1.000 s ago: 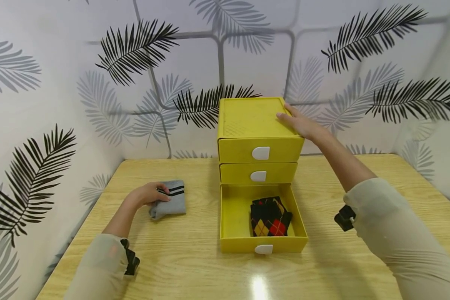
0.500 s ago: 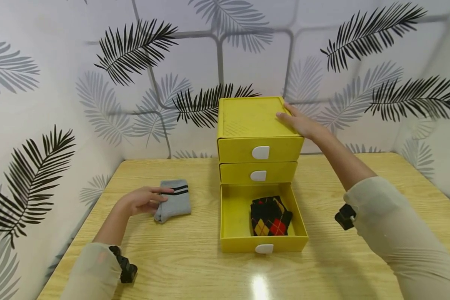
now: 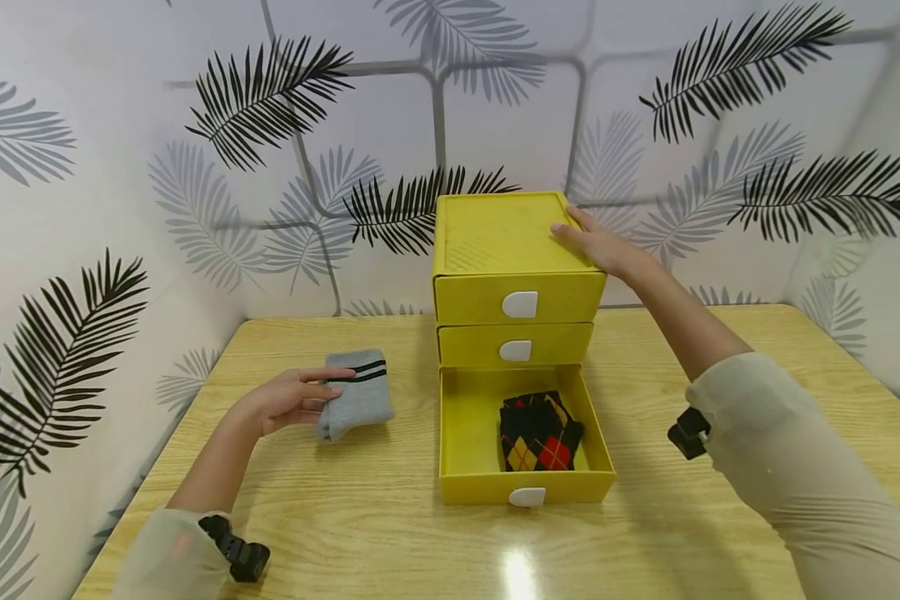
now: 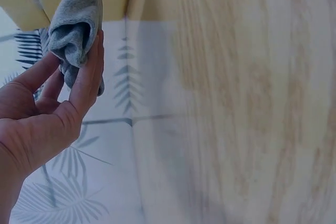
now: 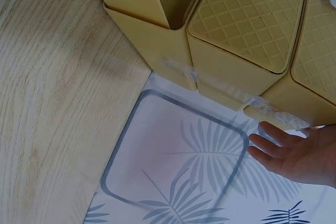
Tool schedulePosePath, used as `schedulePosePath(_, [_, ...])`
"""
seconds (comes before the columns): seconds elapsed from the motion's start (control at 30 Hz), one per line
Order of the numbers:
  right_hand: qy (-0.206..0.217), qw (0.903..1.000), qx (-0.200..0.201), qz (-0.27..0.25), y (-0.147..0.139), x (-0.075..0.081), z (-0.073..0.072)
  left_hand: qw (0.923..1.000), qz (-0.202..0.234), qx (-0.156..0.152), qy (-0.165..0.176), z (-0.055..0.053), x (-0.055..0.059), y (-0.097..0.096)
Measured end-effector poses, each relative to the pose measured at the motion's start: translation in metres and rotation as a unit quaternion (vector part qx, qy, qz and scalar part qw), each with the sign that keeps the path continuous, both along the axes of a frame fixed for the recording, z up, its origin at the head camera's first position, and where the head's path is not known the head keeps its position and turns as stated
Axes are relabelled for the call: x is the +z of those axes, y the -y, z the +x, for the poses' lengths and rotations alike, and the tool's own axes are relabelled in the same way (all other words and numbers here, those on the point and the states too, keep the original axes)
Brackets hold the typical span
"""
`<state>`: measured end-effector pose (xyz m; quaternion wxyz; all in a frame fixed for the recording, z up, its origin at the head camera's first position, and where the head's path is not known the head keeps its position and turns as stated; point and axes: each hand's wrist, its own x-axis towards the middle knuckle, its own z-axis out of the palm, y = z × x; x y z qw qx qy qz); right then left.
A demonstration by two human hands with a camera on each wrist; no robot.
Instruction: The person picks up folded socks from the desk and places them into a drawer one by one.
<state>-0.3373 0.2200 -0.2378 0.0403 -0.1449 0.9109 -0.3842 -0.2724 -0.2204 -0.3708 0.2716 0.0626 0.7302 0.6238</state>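
My left hand [image 3: 292, 400] pinches the left side of a folded grey sock [image 3: 371, 400] with two black stripes. Seen in the left wrist view, the sock [image 4: 79, 19] stands up between thumb and fingers, raised off the wood. The right hand [image 3: 600, 246] rests on the top right edge of a yellow drawer cabinet [image 3: 506, 233], its fingers extended along that side in the right wrist view. At the bottom of the cabinet, one drawer [image 3: 465, 433] is pulled out. A folded argyle sock [image 3: 540, 433], black with red and yellow diamonds, lies inside toward the right.
Two upper drawers [image 3: 555, 297] with white pull tabs are closed. The cabinet stands at the back of a wooden table [image 3: 375, 533], against a leaf-patterned wall covering [image 3: 495, 125]. Wood surface separates the grey sock from the open drawer.
The left hand has raised the grey sock from the table and shifted it slightly right, toward the drawer. My right hand stays on the cabinet; the drawers have not moved.
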Motion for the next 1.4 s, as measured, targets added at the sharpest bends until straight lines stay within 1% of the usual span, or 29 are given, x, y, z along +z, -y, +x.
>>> schedulePosePath(0.17, [0.002, 1.0, -0.002, 0.002, 0.0, 0.0, 0.001, 0.9995, -0.006, -0.021, -0.022, 0.012, 0.012, -0.011])
schedulePosePath(0.4, [0.005, 1.0, -0.002, 0.007, 0.0, 0.0, 0.002, 0.9981, 0.011, -0.052, -0.031, 0.025, 0.028, -0.033])
schedulePosePath(0.53, [0.007, 0.9999, -0.003, 0.007, -0.001, 0.0, 0.002, 0.9964, 0.018, -0.076, -0.033, 0.03, 0.034, -0.043])
schedulePosePath(0.67, [0.008, 0.9999, -0.003, 0.009, -0.001, 0.0, 0.002, 0.9951, 0.026, -0.091, -0.03, 0.035, 0.037, -0.053])
schedulePosePath(0.93, [0.002, 1.0, -0.001, 0.007, -0.001, 0.0, 0.0, 0.9933, 0.017, -0.11, -0.029, 0.043, 0.037, -0.076])
schedulePosePath(1.07, [0.001, 1.0, -0.002, 0.005, 0.0, 0.0, -0.001, 0.9933, 0.007, -0.112, -0.028, 0.042, 0.033, -0.091])
schedulePosePath(1.27, [-0.002, 1.0, -0.005, 0.006, 0.002, 0.001, -0.001, 0.9932, -0.015, -0.108, -0.041, 0.038, 0.026, -0.111])
schedulePosePath(1.4, [-0.001, 0.9999, -0.008, 0.007, 0.003, 0.001, -0.001, 0.9932, -0.017, -0.105, -0.047, 0.035, 0.023, -0.123])
